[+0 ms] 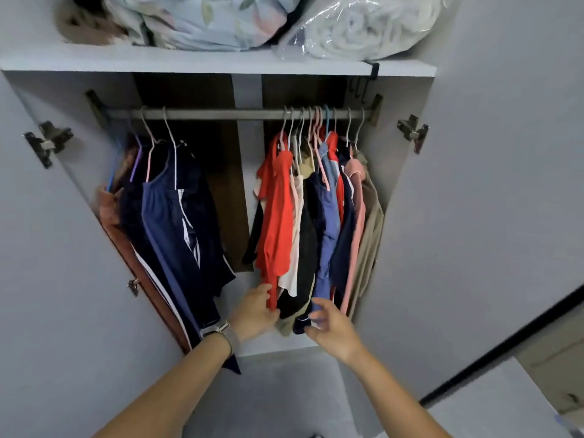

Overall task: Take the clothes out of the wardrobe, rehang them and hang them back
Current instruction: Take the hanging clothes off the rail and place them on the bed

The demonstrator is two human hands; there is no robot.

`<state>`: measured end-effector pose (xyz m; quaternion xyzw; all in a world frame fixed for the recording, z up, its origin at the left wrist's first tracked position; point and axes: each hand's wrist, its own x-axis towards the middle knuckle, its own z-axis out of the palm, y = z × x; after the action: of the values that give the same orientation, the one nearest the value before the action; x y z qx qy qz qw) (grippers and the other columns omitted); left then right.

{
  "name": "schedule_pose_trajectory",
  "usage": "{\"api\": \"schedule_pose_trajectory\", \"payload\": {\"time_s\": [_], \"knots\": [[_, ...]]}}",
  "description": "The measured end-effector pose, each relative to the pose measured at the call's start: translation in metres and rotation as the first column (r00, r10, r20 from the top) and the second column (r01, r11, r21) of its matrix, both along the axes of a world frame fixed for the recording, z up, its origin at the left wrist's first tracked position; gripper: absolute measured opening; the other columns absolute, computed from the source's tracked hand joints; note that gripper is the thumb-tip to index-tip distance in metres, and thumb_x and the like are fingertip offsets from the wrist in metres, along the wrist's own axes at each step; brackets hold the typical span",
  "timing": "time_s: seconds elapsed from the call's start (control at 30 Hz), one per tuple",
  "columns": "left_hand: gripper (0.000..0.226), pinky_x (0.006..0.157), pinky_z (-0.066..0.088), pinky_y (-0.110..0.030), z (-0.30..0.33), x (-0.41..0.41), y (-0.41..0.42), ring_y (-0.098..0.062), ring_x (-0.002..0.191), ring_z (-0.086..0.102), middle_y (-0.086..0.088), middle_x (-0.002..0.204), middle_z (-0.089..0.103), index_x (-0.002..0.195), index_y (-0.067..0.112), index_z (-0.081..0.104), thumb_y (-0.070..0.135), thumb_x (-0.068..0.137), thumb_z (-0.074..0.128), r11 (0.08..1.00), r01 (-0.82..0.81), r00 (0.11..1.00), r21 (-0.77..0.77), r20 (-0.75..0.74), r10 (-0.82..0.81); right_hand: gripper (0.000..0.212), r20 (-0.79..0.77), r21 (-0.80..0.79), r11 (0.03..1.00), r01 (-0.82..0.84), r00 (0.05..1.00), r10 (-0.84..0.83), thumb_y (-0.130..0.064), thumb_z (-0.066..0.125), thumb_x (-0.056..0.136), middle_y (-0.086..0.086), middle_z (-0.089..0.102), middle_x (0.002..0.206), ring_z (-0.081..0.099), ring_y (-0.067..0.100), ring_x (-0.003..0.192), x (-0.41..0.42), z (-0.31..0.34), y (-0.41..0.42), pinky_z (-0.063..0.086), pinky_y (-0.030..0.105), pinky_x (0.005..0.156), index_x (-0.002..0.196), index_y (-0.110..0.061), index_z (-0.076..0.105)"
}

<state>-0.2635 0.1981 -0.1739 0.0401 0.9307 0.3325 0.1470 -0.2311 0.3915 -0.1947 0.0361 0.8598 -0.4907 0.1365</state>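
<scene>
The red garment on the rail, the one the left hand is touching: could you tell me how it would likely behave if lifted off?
The red garment hangs in soft folds, so it is probably floppy and light. It sits on a thin hanger, so it may slide off if tilted. The left hand grips its hem.

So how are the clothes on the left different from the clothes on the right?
The left bunch is mostly dark blue, few hangers, untouched. The right bunch is packed tighter and colourful: red, pink, blue, beige. The left hand grips its red hem; the right hand reaches in. Both hang from the same rail.
</scene>
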Motion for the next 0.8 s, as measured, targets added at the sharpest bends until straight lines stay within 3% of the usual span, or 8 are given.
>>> {"api": "schedule_pose_trajectory", "payload": {"time_s": [0.13,0.3,0.37,0.47,0.57,0.63,0.7,0.8], "knots": [[0.035,0.093,0.047,-0.033,0.020,-0.048,0.007,-0.022,0.105,0.062,-0.007,0.110,0.064,0.122,0.008,0.052,0.013,0.088,0.058,0.976,-0.157,0.982,0.149,-0.082,0.171,0.053,-0.049,0.004,0.996,-0.094,0.994,0.094,-0.003,0.060,0.087,-0.005,0.059,0.100,0.057,0.011,0.092,-0.065,0.018,0.001,0.043,0.008,0.076,0.136,-0.011,0.042],[0.050,0.094,0.041,-0.021,0.071,-0.117,-0.023,-0.017,0.112,0.053,-0.008,0.127,0.050,0.136,0.009,0.042,0.015,0.089,0.057,0.930,-0.306,0.902,0.202,-0.250,0.352,0.053,-0.296,-0.052,0.994,-0.095,0.952,0.076,0.001,0.056,0.088,-0.008,0.062,0.101,0.061,0.013,0.096,-0.159,0.074,-0.027,0.046,0.012,0.081,0.137,-0.013,0.039],[0.047,0.097,0.039,-0.022,0.083,-0.138,-0.046,-0.019,0.113,0.052,-0.009,0.125,0.050,0.132,0.008,0.047,0.011,0.087,0.059,0.901,-0.382,0.805,0.205,-0.406,0.433,0.055,-0.379,-0.109,0.990,-0.083,0.925,0.036,0.005,0.055,0.087,-0.006,0.057,0.107,0.058,0.014,0.096,-0.189,0.090,-0.047,0.046,0.016,0.083,0.136,-0.014,0.040],[0.038,0.095,0.038,-0.019,0.093,-0.165,-0.081,-0.016,0.109,0.052,-0.005,0.114,0.054,0.119,0.007,0.055,0.001,0.082,0.059,0.841,-0.455,0.561,0.292,-0.639,0.526,0.058,-0.530,-0.217,0.976,-0.036,0.843,-0.086,0.011,0.048,0.086,-0.004,0.052,0.116,0.059,0.011,0.091,-0.227,0.100,-0.068,0.049,0.023,0.081,0.135,-0.020,0.040],[0.040,0.096,0.039,-0.026,0.093,-0.194,-0.114,-0.023,0.109,0.051,-0.010,0.111,0.055,0.116,0.004,0.055,-0.004,0.077,0.060,0.790,-0.512,0.422,0.336,-0.703,0.573,0.057,-0.599,-0.288,0.954,0.089,0.760,-0.252,0.011,0.046,0.084,0.005,0.050,0.120,0.056,0.015,0.097,-0.261,0.104,-0.081,0.048,0.028,0.087,0.133,-0.018,0.042],[0.047,0.099,0.039,-0.034,0.088,-0.218,-0.136,-0.031,0.113,0.049,-0.017,0.115,0.053,0.119,-0.002,0.052,-0.002,0.074,0.064,0.761,-0.566,0.445,0.316,-0.660,0.605,0.055,-0.603,-0.284,0.939,0.194,0.725,-0.333,0.005,0.051,0.082,0.011,0.049,0.125,0.054,0.021,0.109,-0.286,0.108,-0.086,0.047,0.034,0.095,0.132,-0.014,0.043],[0.057,0.100,0.041,-0.043,0.076,-0.244,-0.160,-0.036,0.114,0.048,-0.022,0.116,0.054,0.123,-0.007,0.049,0.008,0.072,0.069,0.754,-0.609,0.541,0.246,-0.566,0.622,0.059,-0.574,-0.199,0.949,0.243,0.756,-0.314,0.005,0.059,0.078,0.017,0.047,0.129,0.050,0.029,0.119,-0.314,0.106,-0.091,0.041,0.039,0.106,0.133,-0.005,0.042],[0.060,0.086,0.050,-0.032,0.069,-0.271,-0.183,-0.027,0.104,0.059,-0.016,0.113,0.061,0.123,-0.004,0.048,0.023,0.073,0.065,0.761,-0.544,0.693,0.353,-0.321,0.645,0.067,-0.489,-0.001,0.972,0.236,0.848,-0.206,-0.001,0.070,0.077,0.022,0.049,0.130,0.046,0.034,0.125,-0.341,0.097,-0.107,0.029,0.027,0.111,0.136,0.004,0.040]]}}
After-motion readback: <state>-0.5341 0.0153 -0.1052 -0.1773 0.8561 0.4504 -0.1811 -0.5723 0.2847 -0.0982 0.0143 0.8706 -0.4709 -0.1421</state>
